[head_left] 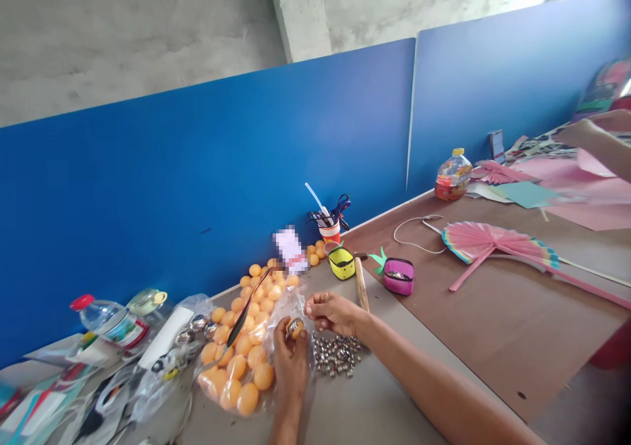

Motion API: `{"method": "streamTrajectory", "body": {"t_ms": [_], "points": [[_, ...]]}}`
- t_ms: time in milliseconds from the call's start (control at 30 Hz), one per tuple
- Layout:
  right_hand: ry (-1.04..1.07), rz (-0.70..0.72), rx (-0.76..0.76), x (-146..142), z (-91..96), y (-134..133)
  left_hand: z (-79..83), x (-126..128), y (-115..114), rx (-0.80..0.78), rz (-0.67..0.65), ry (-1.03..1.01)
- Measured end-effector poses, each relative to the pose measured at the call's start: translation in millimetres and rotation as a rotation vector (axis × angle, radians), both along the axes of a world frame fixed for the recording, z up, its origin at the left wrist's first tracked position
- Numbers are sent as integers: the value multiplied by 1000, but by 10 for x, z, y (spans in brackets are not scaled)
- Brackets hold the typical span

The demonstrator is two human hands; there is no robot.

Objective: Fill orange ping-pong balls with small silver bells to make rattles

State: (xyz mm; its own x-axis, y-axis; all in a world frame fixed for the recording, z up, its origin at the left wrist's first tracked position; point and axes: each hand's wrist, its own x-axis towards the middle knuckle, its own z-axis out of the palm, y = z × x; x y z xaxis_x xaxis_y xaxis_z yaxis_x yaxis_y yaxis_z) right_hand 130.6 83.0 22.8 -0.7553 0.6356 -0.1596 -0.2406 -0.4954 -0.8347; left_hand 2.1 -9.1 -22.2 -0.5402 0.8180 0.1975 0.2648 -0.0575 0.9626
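Observation:
My left hand (290,365) is closed around an orange ball (296,328), holding it up just above the table. My right hand (331,311) is pinched beside it, fingertips close to the ball; what it pinches is too small to make out. Right below both hands lies a heap of small silver bells (336,354). To the left a clear plastic bag (246,359) holds several orange balls, and more orange balls (261,286) lie loose against the blue partition.
A yellow pouch (342,263), a purple pouch (398,276) and a wooden stick (361,283) lie beyond my hands. A cup of scissors (330,225) stands by the partition. Water bottles (112,320) and clutter fill the left. A pink paper fan (497,242) and another person's arm (599,144) are at right.

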Motion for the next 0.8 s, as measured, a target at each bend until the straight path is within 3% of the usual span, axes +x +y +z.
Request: {"method": "streamTrajectory", "body": {"t_ms": [300, 533, 800], "points": [[-91, -30, 84, -79, -89, -52, 21, -4, -26, -34, -30, 7], [-185, -80, 231, -131, -119, -86, -20, -18, -28, -27, -11, 80], [-196, -62, 206, -148, -157, -81, -95, -59, -28, 26, -33, 149]]}}
